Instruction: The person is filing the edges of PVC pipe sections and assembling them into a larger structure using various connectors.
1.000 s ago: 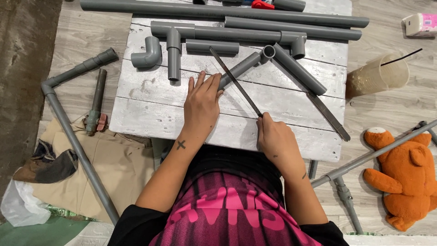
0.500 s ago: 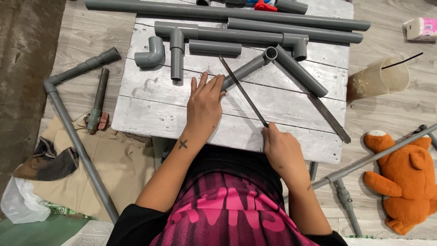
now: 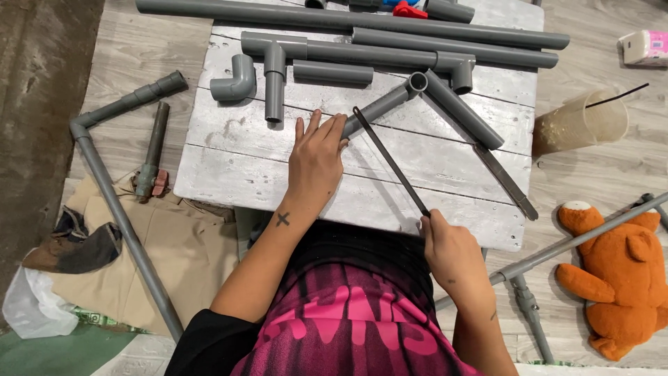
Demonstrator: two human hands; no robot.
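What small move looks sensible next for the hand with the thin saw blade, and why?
Probably a forward push of the saw blade. The right hand grips its near end, drawn back off the table edge; its far tip rests at the grey pipe, which the left hand steadies.

- The worktop (image 3: 229, 174) is made of whitewashed wooden planks and stands on a wooden floor (image 3: 612, 56).
- On the worktop lie long grey pipes (image 3: 348, 15), a T-shaped pipe piece (image 3: 275, 63), an elbow fitting (image 3: 235, 80), a short pipe (image 3: 332, 72) and a V-shaped pipe joint (image 3: 445, 104).
- On the floor lie a bent grey pipe (image 3: 111, 202), a beige cloth (image 3: 174, 264), a plastic cup (image 3: 577, 125) and an orange teddy bear (image 3: 616, 275).
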